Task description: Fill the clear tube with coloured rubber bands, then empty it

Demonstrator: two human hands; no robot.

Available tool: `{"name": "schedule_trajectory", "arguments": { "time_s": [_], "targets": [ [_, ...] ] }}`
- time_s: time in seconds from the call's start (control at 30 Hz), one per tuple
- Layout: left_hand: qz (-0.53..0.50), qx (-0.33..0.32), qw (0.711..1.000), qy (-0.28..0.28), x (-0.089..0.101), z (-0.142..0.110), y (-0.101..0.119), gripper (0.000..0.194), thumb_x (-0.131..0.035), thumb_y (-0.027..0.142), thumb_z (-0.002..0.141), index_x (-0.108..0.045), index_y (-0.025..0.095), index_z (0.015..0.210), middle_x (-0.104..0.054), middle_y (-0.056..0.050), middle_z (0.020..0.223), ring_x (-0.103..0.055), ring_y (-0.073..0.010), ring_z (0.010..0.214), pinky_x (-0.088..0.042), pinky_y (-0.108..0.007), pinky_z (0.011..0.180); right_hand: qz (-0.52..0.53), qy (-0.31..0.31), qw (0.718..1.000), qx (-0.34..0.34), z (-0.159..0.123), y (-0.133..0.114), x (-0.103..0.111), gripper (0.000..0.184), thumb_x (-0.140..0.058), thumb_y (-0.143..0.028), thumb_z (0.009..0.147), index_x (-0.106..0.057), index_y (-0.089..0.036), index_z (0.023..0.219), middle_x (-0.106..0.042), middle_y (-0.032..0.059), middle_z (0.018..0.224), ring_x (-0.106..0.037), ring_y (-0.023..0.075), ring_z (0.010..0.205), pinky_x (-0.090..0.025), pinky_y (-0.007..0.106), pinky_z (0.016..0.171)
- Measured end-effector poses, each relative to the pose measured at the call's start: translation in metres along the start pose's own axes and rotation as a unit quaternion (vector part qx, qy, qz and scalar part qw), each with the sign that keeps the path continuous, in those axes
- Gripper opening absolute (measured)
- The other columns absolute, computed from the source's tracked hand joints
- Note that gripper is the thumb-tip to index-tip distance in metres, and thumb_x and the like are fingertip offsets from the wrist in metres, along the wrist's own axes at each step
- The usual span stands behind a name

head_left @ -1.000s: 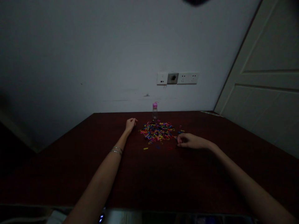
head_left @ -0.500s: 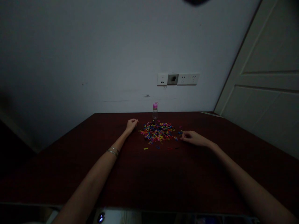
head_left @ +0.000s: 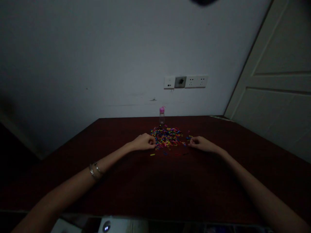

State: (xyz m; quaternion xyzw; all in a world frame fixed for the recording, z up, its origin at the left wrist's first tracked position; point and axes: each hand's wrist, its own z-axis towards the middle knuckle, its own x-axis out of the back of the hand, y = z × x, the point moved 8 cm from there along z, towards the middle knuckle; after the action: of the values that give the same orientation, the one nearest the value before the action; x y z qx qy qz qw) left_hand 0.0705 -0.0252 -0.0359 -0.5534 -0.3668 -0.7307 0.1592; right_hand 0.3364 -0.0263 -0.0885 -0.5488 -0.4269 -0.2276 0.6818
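A pile of small loops in many colours (head_left: 167, 137), perhaps clips or bands and too small to tell, lies on the dark red table (head_left: 155, 184). At the pile's left edge is my left hand (head_left: 145, 141), its fingers curled and closed near the loops; anything in them is too small to make out. To the right of the pile my right hand (head_left: 201, 143) rests on the table with thumb and finger pinched together. What it may hold is hidden. A few blue and yellow pieces (head_left: 189, 138) lie right by its fingertips.
Behind the pile stands a clear bottle with a pink cap (head_left: 162, 116). Nearer to me lie a yellow piece (head_left: 152, 154), a blue piece (head_left: 165, 153), and faint red and black ones. The wall with sockets (head_left: 195, 82) bounds the back; a pale door (head_left: 279, 97) stands at right.
My left hand has come toward me and to the right, from beyond the pile's left side to its left edge. My right hand stays nearly where it was.
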Motion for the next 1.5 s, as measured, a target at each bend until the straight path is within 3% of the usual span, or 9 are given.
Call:
{"name": "schedule_trajectory", "arguments": {
  "time_s": [0.1, 0.27, 0.5, 0.77, 0.93, 1.1, 1.27, 1.5],
  "targets": [
    [0.058, 0.012, 0.998, -0.035, -0.01, -0.007, 0.009, 0.024, -0.056, 0.041, 0.072, -0.065, 0.02, 0.081, -0.062, -0.001, 0.073, -0.052, -0.0109, 0.062, -0.032, -0.021, 0.055, 0.001, 0.004, 1.0, -0.006, -0.001, -0.001, 0.0, 0.031, -0.05, -0.047, 0.074, -0.055, -0.017, 0.069, -0.054, 0.0016, 0.065, -0.047, 0.0139, 0.059, -0.034, 0.026, 0.056],
    [0.091, 0.046, 0.994, -0.031, -0.018, -0.006, 0.002, 0.027, -0.056, 0.044, 0.074, -0.063, 0.022, 0.088, -0.064, -0.002, 0.08, -0.056, -0.0142, 0.069, -0.036, -0.022, 0.059, 0.001, 0.002, 1.0, -0.004, -0.001, -0.002, 0.0, 0.03, -0.049, -0.046, 0.074, -0.056, -0.017, 0.07, -0.055, 0.002, 0.066, -0.048, 0.0141, 0.06, -0.035, 0.027, 0.057],
    [0.044, 0.052, 0.998, 0.008, -0.026, 0.001, -0.004, 0.015, -0.058, 0.033, 0.073, -0.065, 0.021, 0.075, -0.062, -0.002, 0.068, -0.054, -0.0142, 0.062, -0.032, -0.021, 0.055, 0.002, 0.002, 1.0, -0.006, 0.0, -0.004, -0.001, 0.029, -0.051, -0.045, 0.073, -0.057, -0.017, 0.071, -0.055, 0.0022, 0.067, -0.049, 0.0146, 0.061, -0.036, 0.027, 0.057],
    [-0.035, 0.045, 0.996, 0.072, -0.01, 0.003, -0.012, 0.011, -0.06, 0.027, 0.067, -0.068, 0.019, 0.069, -0.061, -0.002, 0.061, -0.049, -0.0117, 0.054, -0.028, -0.022, 0.052, 0.012, 0.01, 1.0, 0.0, 0.0, -0.002, -0.001, 0.027, -0.052, -0.043, 0.072, -0.058, -0.017, 0.07, -0.055, 0.002, 0.065, -0.049, 0.0143, 0.061, -0.036, 0.026, 0.056],
    [-0.052, 0.032, 0.998, 0.019, 0.006, -0.012, -0.017, 0.017, -0.061, 0.032, 0.068, -0.071, 0.018, 0.072, -0.063, -0.002, 0.062, -0.045, -0.0097, 0.051, -0.028, -0.021, 0.051, 0.017, -0.001, 1.0, 0.01, 0.003, 0.002, -0.004, 0.026, -0.051, -0.042, 0.073, -0.058, -0.017, 0.073, -0.056, 0.0024, 0.067, -0.049, 0.0148, 0.062, -0.037, 0.027, 0.057],
    [-0.076, 0.055, 0.995, -0.032, 0.006, -0.038, -0.036, 0.025, -0.062, 0.039, 0.067, -0.071, 0.016, 0.071, -0.057, 0.0, 0.054, -0.044, -0.0091, 0.048, -0.027, -0.02, 0.047, 0.006, 0.003, 1.0, 0.007, 0.004, 0.004, -0.004, 0.026, -0.051, -0.042, 0.073, -0.058, -0.016, 0.073, -0.057, 0.0027, 0.068, -0.05, 0.0154, 0.063, -0.037, 0.027, 0.057],
    [-0.086, 0.074, 0.993, -0.038, 0.002, -0.051, -0.043, 0.022, -0.064, 0.039, 0.065, -0.071, 0.018, 0.068, -0.057, 0.0, 0.053, -0.046, -0.0094, 0.047, -0.026, -0.02, 0.045, 0.002, 0.008, 1.0, 0.005, 0.004, 0.005, -0.004, 0.024, -0.052, -0.04, 0.072, -0.059, -0.017, 0.072, -0.056, 0.0022, 0.067, -0.05, 0.0152, 0.062, -0.036, 0.027, 0.057],
    [-0.157, 0.094, 0.983, -0.032, 0.004, -0.048, -0.049, 0.026, -0.07, 0.042, 0.056, -0.07, 0.017, 0.065, -0.056, 0.001, 0.05, -0.044, -0.0088, 0.045, -0.025, -0.02, 0.044, 0.012, 0.004, 1.0, 0.004, 0.004, 0.005, -0.004, 0.023, -0.052, -0.039, 0.072, -0.059, -0.017, 0.071, -0.055, 0.0017, 0.065, -0.049, 0.015, 0.061, -0.036, 0.026, 0.056]
  ]
}}
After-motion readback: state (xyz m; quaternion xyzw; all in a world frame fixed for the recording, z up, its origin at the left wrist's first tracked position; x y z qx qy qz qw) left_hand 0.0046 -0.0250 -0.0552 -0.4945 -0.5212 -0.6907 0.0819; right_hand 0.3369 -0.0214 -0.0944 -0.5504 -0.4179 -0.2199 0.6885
